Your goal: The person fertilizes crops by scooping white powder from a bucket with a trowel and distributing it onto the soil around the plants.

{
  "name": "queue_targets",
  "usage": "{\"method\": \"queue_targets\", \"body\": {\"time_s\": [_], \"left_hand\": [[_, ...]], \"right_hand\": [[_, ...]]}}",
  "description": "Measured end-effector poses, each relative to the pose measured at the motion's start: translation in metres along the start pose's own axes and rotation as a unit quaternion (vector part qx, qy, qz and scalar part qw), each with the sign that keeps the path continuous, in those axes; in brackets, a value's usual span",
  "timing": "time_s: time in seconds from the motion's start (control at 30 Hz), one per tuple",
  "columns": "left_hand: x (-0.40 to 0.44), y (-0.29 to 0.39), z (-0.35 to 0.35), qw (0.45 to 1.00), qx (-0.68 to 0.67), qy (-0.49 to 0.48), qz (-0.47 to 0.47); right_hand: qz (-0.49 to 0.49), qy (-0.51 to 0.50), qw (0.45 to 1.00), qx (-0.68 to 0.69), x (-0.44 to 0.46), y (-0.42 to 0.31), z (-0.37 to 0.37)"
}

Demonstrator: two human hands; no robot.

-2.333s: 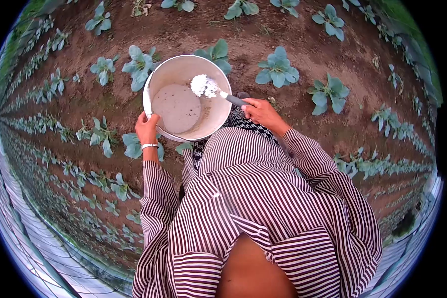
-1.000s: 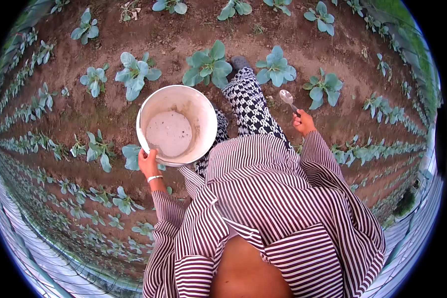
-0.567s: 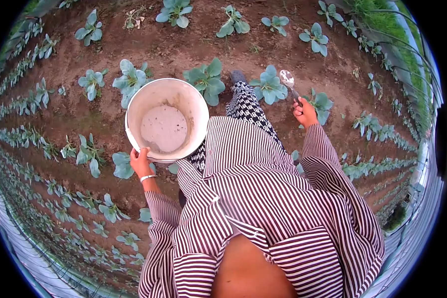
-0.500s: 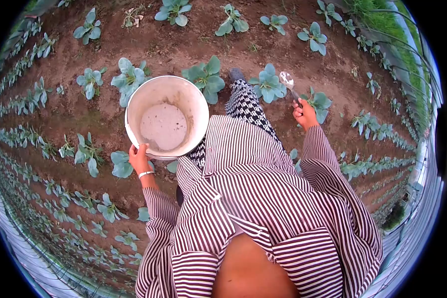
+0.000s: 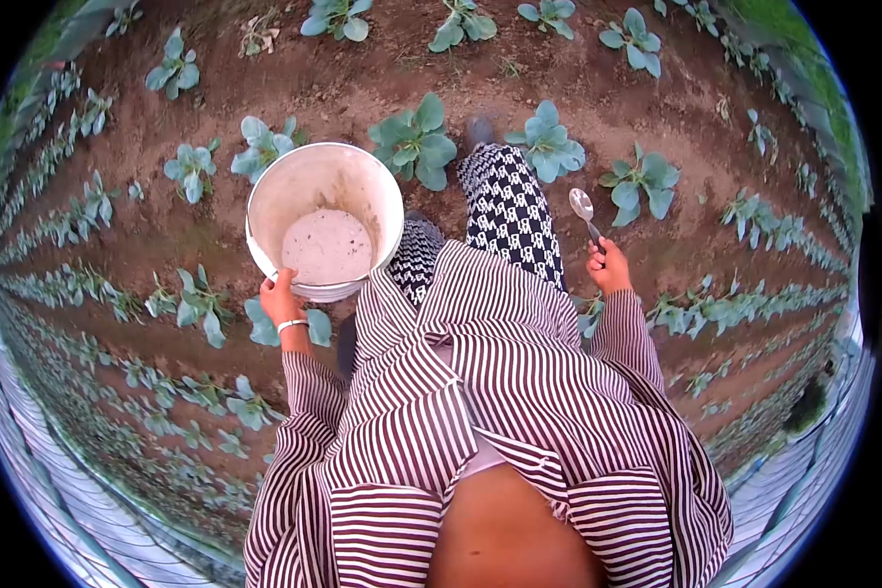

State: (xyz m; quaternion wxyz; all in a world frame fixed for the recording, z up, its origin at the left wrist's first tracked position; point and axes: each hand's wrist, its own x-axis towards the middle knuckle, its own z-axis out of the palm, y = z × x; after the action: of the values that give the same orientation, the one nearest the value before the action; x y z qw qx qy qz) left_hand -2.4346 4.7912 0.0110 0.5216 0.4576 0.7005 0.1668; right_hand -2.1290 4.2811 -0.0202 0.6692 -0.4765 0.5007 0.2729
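My left hand [image 5: 281, 297] grips the near-left rim of a white bucket [image 5: 263, 216], which tilts toward me. Pale powdery or granular material [image 5: 327, 247] with dark specks covers its bottom, and brown smears mark the inner wall. On the other side, my right hand [image 5: 609, 266] is closed round the dark handle of a metal spoon [image 5: 582, 204]. The spoon's bowl points up and left, above the soil; some pale patches show in it, but I cannot tell whether they are powder or shine. Closest to the spoon is a leafy green plant [image 5: 643, 183].
Rows of broad-leaved plants grow in brown soil [image 5: 343, 98]. One plant [image 5: 415, 142] stands right of the bucket, another [image 5: 549, 144] beside my forward foot [image 5: 480, 130]. Green grass [image 5: 779, 39] and pale sheeting [image 5: 808, 490] border the rows.
My right hand and the spoon have drawn back toward me, away from the plant. Less white shows in the spoon's bowl. The bucket stays in my left hand, and the view has shifted slightly.
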Motion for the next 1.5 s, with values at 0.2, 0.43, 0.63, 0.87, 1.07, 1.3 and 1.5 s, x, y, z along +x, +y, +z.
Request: {"method": "queue_targets", "body": {"time_s": [0.2, 0.43, 0.63, 0.87, 1.07, 1.3, 1.5], "left_hand": [[-0.003, 0.041, 0.035, 0.995, 0.083, 0.000, 0.064], [-0.015, 0.054, 0.051, 0.987, 0.084, -0.078, 0.117], [-0.037, 0.069, 0.086, 0.953, 0.182, -0.071, 0.232], [-0.091, 0.110, 0.104, 0.929, 0.225, -0.107, 0.275], [-0.120, 0.137, 0.111, 0.915, 0.257, -0.115, 0.288], [-0.063, 0.138, 0.101, 0.925, 0.230, -0.128, 0.275], [0.018, 0.116, 0.081, 0.940, 0.195, -0.142, 0.241]], "right_hand": [[0.005, -0.018, 0.998, -0.067, 0.002, -0.015, 0.006], [-0.073, -0.231, 0.940, -0.239, -0.079, -0.050, 0.129], [-0.023, -0.357, 0.823, -0.441, -0.084, 0.029, 0.230], [-0.413, -0.353, 0.492, -0.680, 0.090, 0.179, 0.282], [-0.266, -0.288, 0.658, -0.643, 0.047, 0.161, 0.291], [-0.199, -0.298, 0.686, -0.634, -0.004, 0.129, 0.289], [-0.221, -0.299, 0.698, -0.612, -0.045, 0.132, 0.290]]}}
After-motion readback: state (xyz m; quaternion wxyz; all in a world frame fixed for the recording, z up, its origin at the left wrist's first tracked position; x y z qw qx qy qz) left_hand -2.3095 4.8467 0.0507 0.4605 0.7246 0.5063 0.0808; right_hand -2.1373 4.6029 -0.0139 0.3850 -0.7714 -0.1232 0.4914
